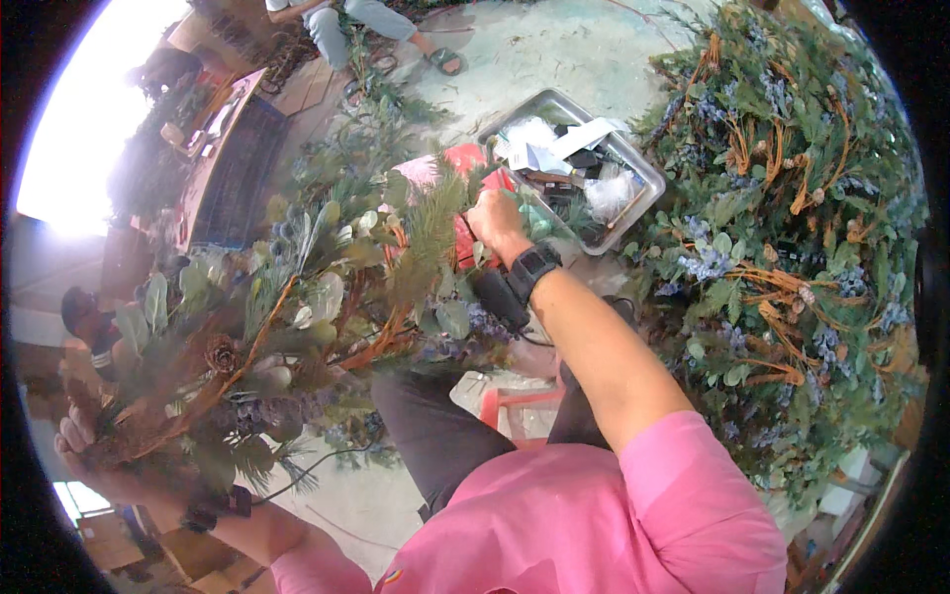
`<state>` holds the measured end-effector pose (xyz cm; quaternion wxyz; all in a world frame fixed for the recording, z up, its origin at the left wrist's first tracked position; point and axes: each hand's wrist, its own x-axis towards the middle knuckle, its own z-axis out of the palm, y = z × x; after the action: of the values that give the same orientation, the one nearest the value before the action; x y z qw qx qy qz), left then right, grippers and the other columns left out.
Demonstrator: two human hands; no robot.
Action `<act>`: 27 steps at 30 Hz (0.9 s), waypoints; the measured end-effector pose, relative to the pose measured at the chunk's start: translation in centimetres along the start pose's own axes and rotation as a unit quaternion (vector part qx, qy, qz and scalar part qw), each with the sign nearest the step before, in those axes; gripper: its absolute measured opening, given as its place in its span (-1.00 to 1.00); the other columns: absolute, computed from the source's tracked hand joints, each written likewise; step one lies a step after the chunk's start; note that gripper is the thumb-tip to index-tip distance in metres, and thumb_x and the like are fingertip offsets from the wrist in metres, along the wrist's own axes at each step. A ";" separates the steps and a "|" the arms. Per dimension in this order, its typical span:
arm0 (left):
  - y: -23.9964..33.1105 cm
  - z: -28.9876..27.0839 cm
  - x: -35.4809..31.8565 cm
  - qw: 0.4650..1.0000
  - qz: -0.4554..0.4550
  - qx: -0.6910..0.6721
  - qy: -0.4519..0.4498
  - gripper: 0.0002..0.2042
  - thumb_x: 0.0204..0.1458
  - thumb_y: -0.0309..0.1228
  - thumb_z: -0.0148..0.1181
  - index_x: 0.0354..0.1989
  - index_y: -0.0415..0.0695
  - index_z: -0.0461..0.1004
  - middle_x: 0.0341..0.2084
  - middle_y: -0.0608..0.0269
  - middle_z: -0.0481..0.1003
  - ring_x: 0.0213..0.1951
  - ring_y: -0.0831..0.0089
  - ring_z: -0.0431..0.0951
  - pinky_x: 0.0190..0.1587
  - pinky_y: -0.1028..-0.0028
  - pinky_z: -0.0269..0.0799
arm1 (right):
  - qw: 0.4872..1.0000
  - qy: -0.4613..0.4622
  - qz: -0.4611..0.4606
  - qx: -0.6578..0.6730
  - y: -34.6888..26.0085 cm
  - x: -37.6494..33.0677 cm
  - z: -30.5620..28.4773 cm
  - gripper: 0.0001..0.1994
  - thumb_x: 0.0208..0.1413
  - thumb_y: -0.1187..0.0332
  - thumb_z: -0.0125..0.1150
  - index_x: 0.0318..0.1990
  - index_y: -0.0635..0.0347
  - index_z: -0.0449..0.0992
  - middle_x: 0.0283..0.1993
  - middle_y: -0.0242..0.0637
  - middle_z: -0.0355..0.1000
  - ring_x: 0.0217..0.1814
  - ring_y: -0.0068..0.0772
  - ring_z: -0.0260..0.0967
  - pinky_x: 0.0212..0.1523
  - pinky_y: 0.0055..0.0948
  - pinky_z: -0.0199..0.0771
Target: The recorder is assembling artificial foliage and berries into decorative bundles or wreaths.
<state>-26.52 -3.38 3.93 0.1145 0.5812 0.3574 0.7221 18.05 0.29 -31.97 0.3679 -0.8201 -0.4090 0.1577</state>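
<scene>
My left hand, at the far left, is closed around the end of a long spray of artificial greenery. The spray has pine needles, rounded leaves, brown twigs and a pine cone, and its leaves partly cover the hand. It stretches across my lap toward the middle. My right hand is closed in front of me, beside a red object half hidden by needles. Its fingertips are turned away, so what it grips does not show. Both wrists wear black bands with small devices.
A clear plastic bin beyond my right hand holds papers, plastic wrap and small items. A large heap of greenery with blue flowers fills the right side. At the top, another person's sandalled foot rests on the floor. A wooden table stands at left.
</scene>
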 end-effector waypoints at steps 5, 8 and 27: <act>-1.1 -0.4 2.0 0.990 -0.054 -0.120 -0.046 -0.84 0.15 -0.34 -0.28 -0.36 -0.13 0.19 -0.37 0.25 0.30 -0.25 0.47 0.31 -0.01 0.35 0.26 | 0.973 -0.106 -0.105 0.175 2.5 1.8 -3.9 -0.82 0.00 0.35 0.07 -0.45 0.32 0.46 -0.51 -0.18 0.44 -0.54 -0.42 0.40 -0.49 -0.47 0.43; -0.2 2.9 1.4 0.986 -0.107 -0.121 -0.038 -0.84 0.15 -0.33 -0.26 -0.44 -0.09 0.12 -0.44 0.30 0.20 -0.28 0.46 0.24 -0.04 0.37 0.23 | 0.914 -0.102 0.011 0.393 -0.2 -0.6 -11.4 -0.84 0.06 0.39 0.02 -0.41 0.31 0.43 -0.46 -0.31 0.42 -0.51 -0.54 0.40 -0.50 -0.57 0.41; -3.7 7.5 5.6 0.974 -0.017 0.180 -0.139 -0.72 0.10 -0.33 -0.22 -0.33 -0.27 0.38 -0.34 0.11 0.45 -0.32 0.32 0.49 -0.21 0.32 0.44 | 0.938 -0.036 -0.043 0.343 1.5 -10.1 -10.8 -0.88 0.01 0.42 0.04 -0.44 0.29 0.41 -0.57 -0.26 0.37 -0.54 -0.48 0.29 -0.47 -0.48 0.29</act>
<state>-22.20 5.36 6.29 0.0687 0.6807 0.4716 0.5564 18.73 -13.37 -26.20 0.6182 -0.6199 -0.3776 0.3014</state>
